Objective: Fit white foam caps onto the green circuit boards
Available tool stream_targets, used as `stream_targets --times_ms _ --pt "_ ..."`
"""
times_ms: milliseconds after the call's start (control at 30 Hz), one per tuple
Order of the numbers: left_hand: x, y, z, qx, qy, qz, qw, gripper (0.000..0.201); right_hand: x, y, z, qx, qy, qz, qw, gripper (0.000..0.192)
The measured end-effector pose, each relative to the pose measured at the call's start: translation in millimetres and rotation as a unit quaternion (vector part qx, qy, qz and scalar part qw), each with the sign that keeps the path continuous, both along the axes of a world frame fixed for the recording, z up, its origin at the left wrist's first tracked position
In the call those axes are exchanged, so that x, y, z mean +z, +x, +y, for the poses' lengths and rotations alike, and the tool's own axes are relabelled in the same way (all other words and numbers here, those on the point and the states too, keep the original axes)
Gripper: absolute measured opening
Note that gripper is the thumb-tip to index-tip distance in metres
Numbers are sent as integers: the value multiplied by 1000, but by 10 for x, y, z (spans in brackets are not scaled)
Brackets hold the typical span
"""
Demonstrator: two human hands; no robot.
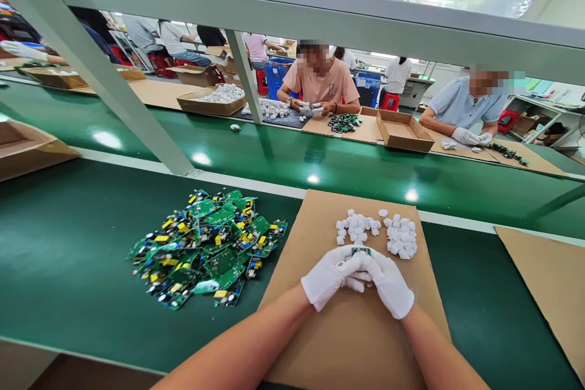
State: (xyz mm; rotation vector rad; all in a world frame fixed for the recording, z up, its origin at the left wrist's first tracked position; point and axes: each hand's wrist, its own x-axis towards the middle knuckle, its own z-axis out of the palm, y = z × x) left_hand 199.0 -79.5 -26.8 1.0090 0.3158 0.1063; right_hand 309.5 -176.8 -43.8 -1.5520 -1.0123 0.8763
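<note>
Both my hands wear white gloves and meet over the cardboard sheet. My left hand and my right hand are closed together round a small green circuit board, whose top edge shows above the fingers. The rest of the board is hidden by the gloves. Just beyond my hands lie two clusters of small white pieces, a left cluster and a right cluster. One flat white piece lies apart. To the left is a heap of green circuit boards with yellow, blue and black parts.
A metal frame post and crossbar stand before me. Past them runs a green conveyor belt. Two gloved co-workers sit opposite, beside boxes and board piles. Another cardboard sheet lies at right.
</note>
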Motion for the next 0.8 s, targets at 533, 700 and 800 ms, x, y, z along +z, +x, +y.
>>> stream_targets --times_ms 533,700,800 --pt "-41 -23 17 -14 -3 -27 1000 35 21 -2 -27 -13 5 -95 995 35" --pt "-118 2 29 -14 -28 -19 999 35 57 9 -28 22 8 -44 999 42" --pt "-168 6 25 1 8 -16 1000 37 54 -15 -9 -8 4 -88 996 40"
